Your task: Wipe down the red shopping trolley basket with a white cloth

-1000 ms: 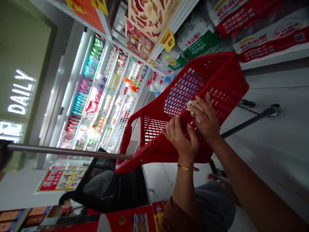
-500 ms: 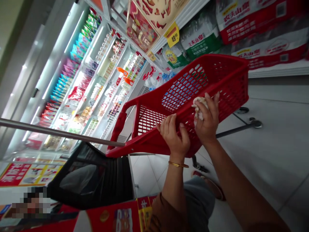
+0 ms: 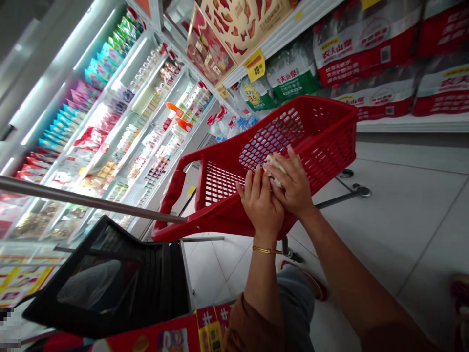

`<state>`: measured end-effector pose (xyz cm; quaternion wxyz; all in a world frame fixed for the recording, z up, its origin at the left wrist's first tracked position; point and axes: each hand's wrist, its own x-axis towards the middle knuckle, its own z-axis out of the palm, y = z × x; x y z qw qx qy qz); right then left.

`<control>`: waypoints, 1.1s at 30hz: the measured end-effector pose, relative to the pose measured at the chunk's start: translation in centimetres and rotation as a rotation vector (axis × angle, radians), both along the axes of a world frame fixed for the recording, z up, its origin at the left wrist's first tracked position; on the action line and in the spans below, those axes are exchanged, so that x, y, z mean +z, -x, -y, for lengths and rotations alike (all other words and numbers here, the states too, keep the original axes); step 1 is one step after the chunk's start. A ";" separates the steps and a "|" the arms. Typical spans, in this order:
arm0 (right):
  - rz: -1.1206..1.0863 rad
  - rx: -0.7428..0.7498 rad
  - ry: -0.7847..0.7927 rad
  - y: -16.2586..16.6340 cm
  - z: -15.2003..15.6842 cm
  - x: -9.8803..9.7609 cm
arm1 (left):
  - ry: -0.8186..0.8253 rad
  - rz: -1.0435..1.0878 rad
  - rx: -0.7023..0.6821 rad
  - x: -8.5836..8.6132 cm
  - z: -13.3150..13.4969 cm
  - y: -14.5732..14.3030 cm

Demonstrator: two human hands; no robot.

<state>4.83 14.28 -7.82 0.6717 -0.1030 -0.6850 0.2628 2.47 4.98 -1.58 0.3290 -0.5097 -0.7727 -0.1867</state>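
Note:
A red plastic shopping cart (image 3: 318,161) with perforated sides stands in front of me. My right hand (image 3: 293,183) presses a crumpled whitish cloth (image 3: 274,165) against the cart's near top edge. The cloth is partly hidden under the fingers. Right beside it, my left hand (image 3: 260,203) lies on the same side of the cart with its fingers stretched out over the edge. The two hands touch or overlap at the left thumb. A gold bracelet (image 3: 266,250) circles my left wrist.
Beyond the cart, a shelf holds water bottle packs (image 3: 366,44) and boxed goods. Lit refrigerated shelves (image 3: 120,132) line the left. A metal bar (image 3: 91,200) crosses toward the cart handle (image 3: 172,190). A black mesh-backed chair (image 3: 110,278) and red boxes (image 3: 176,337) are near me.
My right hand has moved left along the cart edge with the cloth, closing the gap to my left hand. The left hand has stayed at about the same spot on the cart.

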 end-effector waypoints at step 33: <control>0.105 0.010 0.014 -1.8 -3.3 -2.7 | -0.029 -0.070 -0.017 -0.3 0.0 0.0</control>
